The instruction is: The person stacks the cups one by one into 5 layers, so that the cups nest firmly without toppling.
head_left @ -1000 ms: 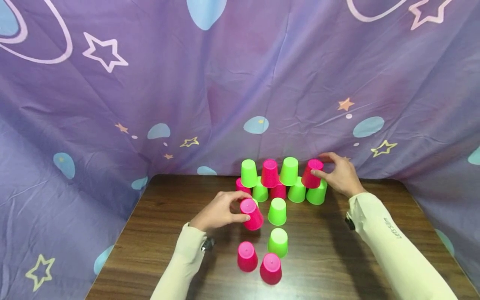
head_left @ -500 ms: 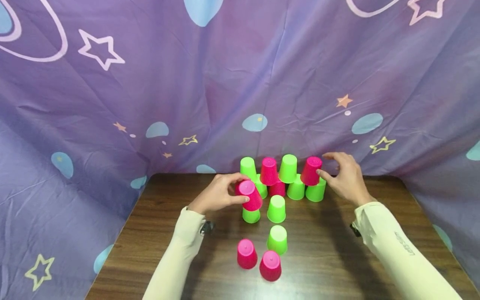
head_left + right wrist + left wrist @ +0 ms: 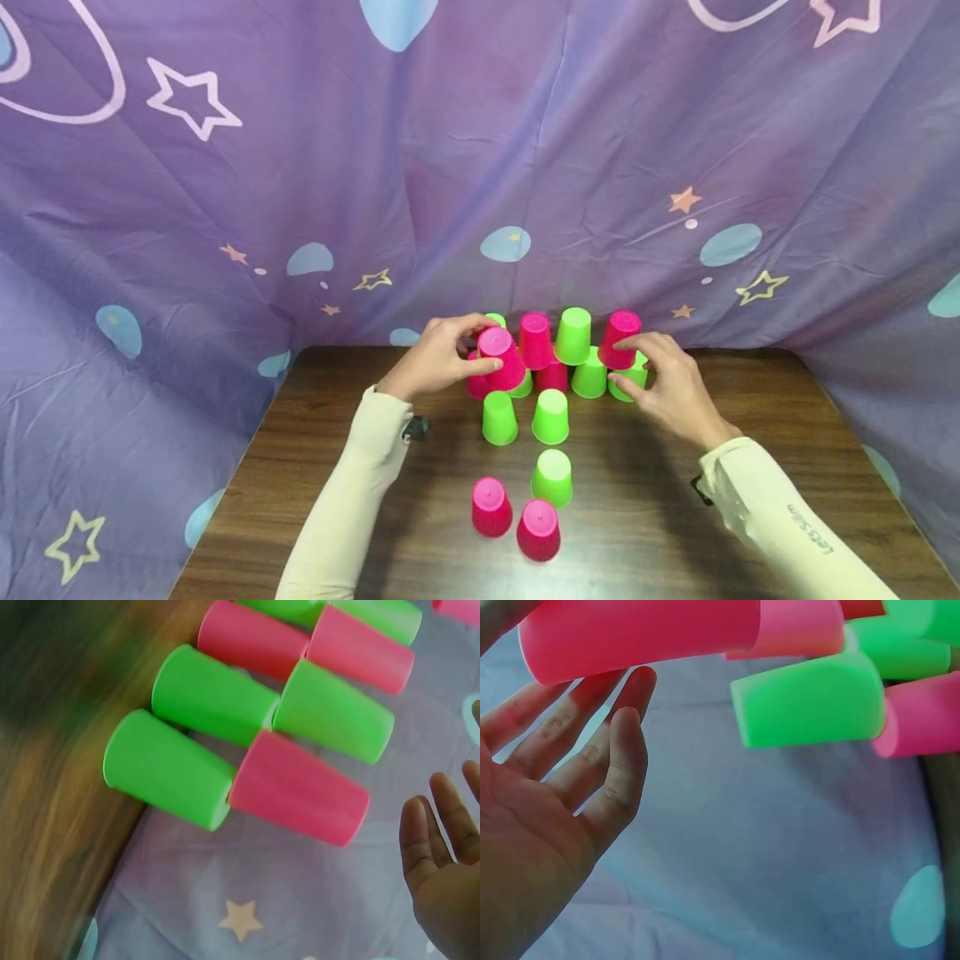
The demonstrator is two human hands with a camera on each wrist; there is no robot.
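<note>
My left hand pinches an upside-down pink cup between thumb and fingers, raised in front of the left end of a two-tier cup wall. In the left wrist view the held cup lies across the fingers. The wall's upper tier alternates green and pink; its left green cup is mostly hidden. My right hand, fingers loosely spread, overlaps the right-end pink cup in the head view. The right wrist view shows a gap between that pink cup and the fingers.
Nearer on the wooden table stand loose upside-down cups: a left green cup, a right green cup, another green cup and two pink cups. A purple patterned cloth hangs right behind the wall.
My left hand has carried the pink cup up and away from me, from above the loose green cup to the wall's left end. My right hand let go of the right-end pink cup and drew back.
</note>
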